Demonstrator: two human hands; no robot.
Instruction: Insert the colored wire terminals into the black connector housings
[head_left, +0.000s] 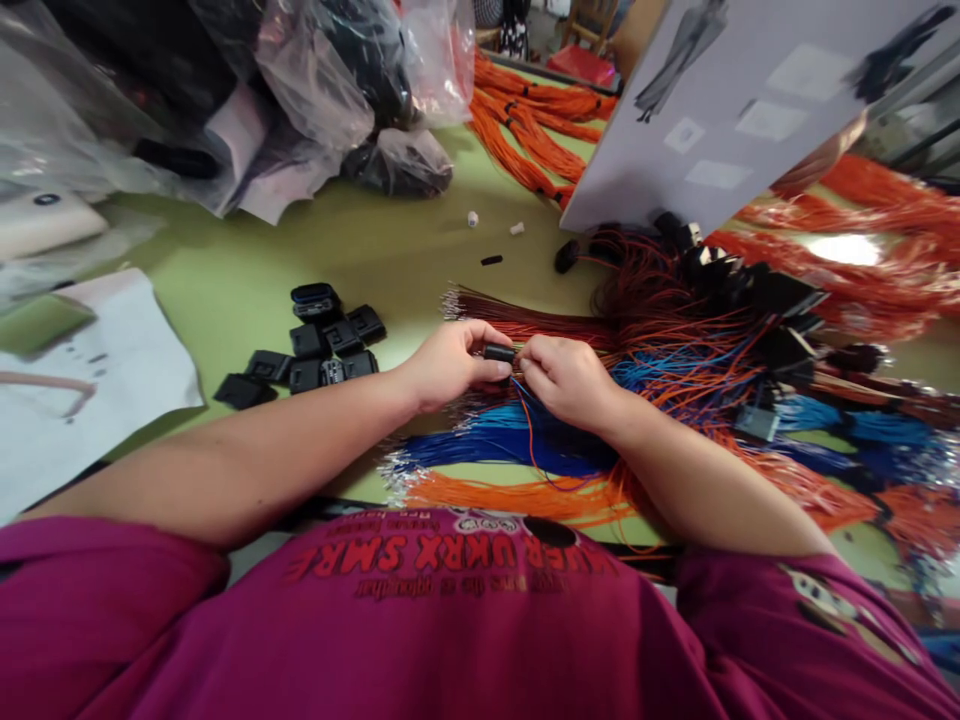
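Black housings (315, 345) lie in a loose cluster on the green bench (247, 270). Left hand (450, 365) is pinched on a small black connector (499, 353), held above the bench. Right hand (566, 380) touches the connector's end, fingers closed on a thin orange wire (531, 440). Blue wires (487, 445) and orange wires (510, 495) lie beneath.

Connector housings (315, 345) sit left of the hands, wire bundles (675, 400) sprawl right – plastic bags (300, 90) piled behind, paper sheet (90, 390) far left.
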